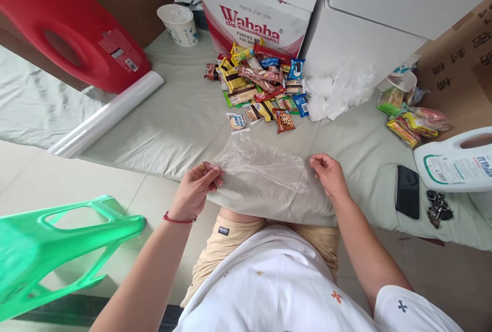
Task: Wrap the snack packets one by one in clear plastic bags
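A clear plastic bag (265,163) is spread low over the front edge of the cloth-covered surface. Its left end is pinched between the thumb and fingers of my left hand (198,183). Just beyond the bag's right end is my right hand (328,173), thumb and fingertips pressed together. Whether a thin edge of the film sits in that pinch, I cannot make out. Behind the bag lies a heap of small wrapped snacks (261,78), with a round white-wrapped biscuit (238,122) and a brown cookie packet (283,120) nearest to it.
Crumpled clear bags (338,94) lie right of the heap, against white boxes. At left are a plastic film roll (107,114), a red jug (77,29) and a green stool (69,250). A phone (407,191), keys (438,208) and a white jug (455,163) lie at right.
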`<move>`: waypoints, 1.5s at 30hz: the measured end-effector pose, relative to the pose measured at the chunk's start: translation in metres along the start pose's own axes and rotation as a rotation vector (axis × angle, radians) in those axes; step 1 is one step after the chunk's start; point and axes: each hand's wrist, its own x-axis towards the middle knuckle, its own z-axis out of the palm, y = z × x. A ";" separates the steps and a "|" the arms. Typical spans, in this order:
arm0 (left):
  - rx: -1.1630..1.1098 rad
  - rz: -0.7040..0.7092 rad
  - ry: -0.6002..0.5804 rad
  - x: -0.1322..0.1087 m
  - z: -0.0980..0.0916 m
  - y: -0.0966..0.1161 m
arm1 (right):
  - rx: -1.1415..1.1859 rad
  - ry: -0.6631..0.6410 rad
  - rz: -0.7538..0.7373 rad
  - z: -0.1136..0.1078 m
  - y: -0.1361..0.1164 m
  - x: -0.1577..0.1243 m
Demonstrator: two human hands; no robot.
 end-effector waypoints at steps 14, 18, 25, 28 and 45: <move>0.698 0.941 0.026 -0.033 0.050 0.000 | -0.464 -0.109 -0.373 0.030 -0.019 0.009; 0.889 0.870 -0.193 -0.007 0.072 -0.016 | -0.376 -0.012 -0.386 0.019 -0.022 -0.016; 0.792 0.763 -0.077 0.022 0.072 -0.021 | -0.377 0.026 -0.339 -0.010 -0.002 -0.064; 0.620 0.693 0.015 0.008 0.079 -0.007 | -0.450 0.112 -0.500 -0.013 -0.001 -0.081; 0.195 0.283 0.011 0.003 0.134 0.007 | -0.592 -0.216 -1.013 -0.001 -0.028 -0.118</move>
